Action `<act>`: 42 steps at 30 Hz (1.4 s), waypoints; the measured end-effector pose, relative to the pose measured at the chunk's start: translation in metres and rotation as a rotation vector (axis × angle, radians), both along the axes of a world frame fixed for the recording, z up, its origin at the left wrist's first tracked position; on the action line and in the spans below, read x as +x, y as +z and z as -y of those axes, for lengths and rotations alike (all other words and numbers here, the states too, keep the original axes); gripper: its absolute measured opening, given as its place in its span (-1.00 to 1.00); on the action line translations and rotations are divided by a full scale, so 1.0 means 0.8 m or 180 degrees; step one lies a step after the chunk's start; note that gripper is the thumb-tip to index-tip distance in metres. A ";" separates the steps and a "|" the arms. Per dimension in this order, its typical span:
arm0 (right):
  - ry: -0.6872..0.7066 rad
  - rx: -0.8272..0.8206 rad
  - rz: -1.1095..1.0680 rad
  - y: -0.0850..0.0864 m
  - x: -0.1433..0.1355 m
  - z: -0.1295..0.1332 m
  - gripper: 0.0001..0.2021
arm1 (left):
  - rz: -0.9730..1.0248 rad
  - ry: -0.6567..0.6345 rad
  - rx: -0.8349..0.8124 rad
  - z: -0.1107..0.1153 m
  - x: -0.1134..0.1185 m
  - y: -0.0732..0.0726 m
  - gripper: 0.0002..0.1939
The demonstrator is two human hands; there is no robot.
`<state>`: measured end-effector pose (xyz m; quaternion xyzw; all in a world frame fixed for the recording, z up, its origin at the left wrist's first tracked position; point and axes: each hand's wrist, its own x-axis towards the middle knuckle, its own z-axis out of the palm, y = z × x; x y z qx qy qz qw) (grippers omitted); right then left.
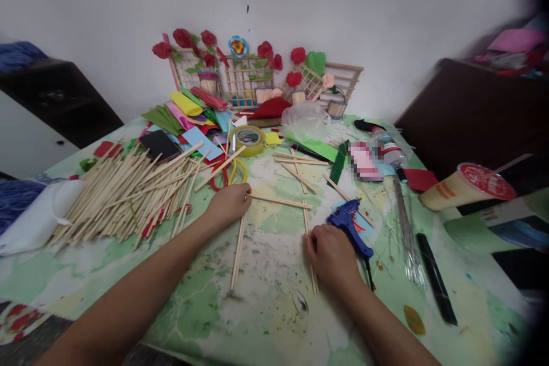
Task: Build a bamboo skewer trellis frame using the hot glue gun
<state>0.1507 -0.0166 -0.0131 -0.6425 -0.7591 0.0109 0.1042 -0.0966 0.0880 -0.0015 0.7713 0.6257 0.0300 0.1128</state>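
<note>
My left hand point(229, 203) is closed at the top left corner of a three-sided arrangement of paired wooden sticks, its fingertips on the end of the crosswise pair point(278, 201). Below it, the left pair point(238, 254) runs toward the front. My right hand point(332, 251) has curled fingers against the right pair point(307, 223), whose top meets the crosswise pair. Just right of that hand lies a blue glue gun point(349, 226). More sticks point(300, 168) lie crossed behind the arrangement.
A large stick pile point(124, 200) covers the left side. Scissors point(235, 173), tape point(247, 140) and coloured paper point(184, 104) lie behind. Right are wires point(407, 240), a black tube point(436, 280) and a drink cup point(465, 187). Stick lattices with red flowers point(249, 77) lean on the wall.
</note>
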 end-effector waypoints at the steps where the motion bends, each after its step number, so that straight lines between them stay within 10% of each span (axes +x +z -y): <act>1: 0.0004 0.0001 -0.0001 0.000 0.000 0.000 -0.74 | -0.0025 -0.0018 0.0031 0.000 0.000 0.001 -0.76; 21: 0.0002 0.0094 -0.0042 -0.003 0.000 0.000 -0.75 | 0.0485 -0.0553 0.0313 -0.009 -0.014 0.003 -0.79; 28: -0.0027 -0.0020 0.0014 0.000 0.000 0.001 -0.75 | 0.1147 -0.0807 -0.0713 -0.020 -0.032 0.008 -0.77; 42: 0.0002 0.0039 -0.0028 0.000 0.000 0.001 -0.75 | 0.1362 -0.1038 -0.0977 -0.032 -0.049 -0.003 -0.70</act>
